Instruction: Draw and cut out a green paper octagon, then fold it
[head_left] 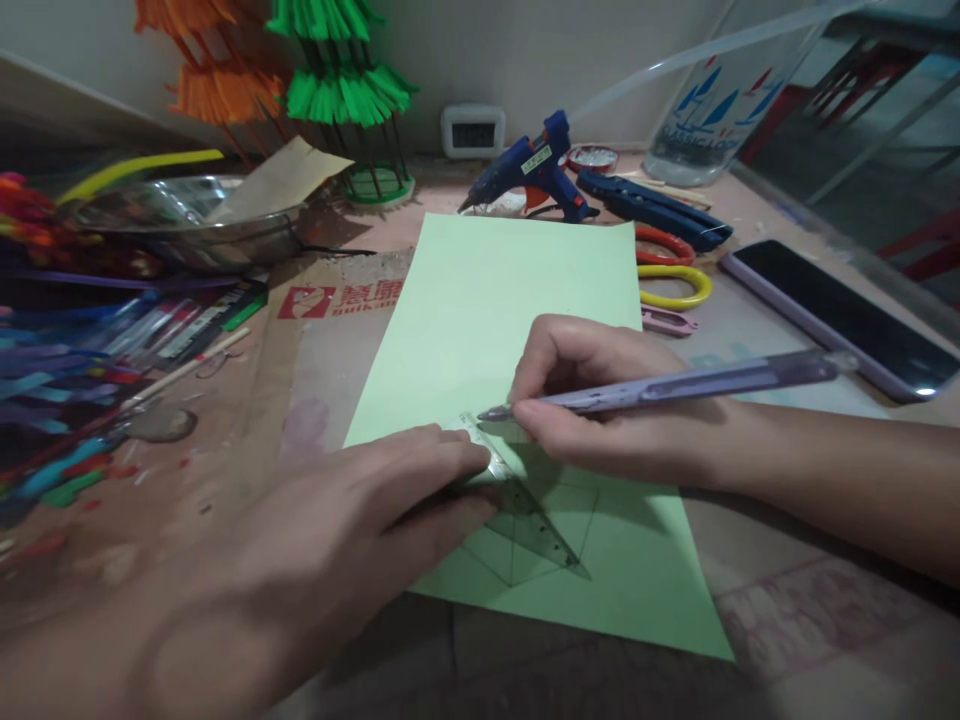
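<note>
A light green sheet of paper [517, 290] lies in front of me, with thin dark lines forming an angular figure on its lower part. My left hand [360, 510] presses a clear set square [532, 515] onto the sheet, its fingers and thumb over part of it. My right hand [600, 400] grips a purple pen [675, 385], tilted low. The pen's tip is at the upper end of the set square's marked edge. The right palm's side rests on the paper and hides some of the drawn lines.
Beyond the paper are a blue glue gun [525, 170], a blue cutter [652, 205] and scissors with red and yellow handles [679, 285]. A phone [847, 315] lies right. Left are a metal bowl [202, 240] and blurred coloured strips [60, 370]. A glass jar [705, 110] stands behind.
</note>
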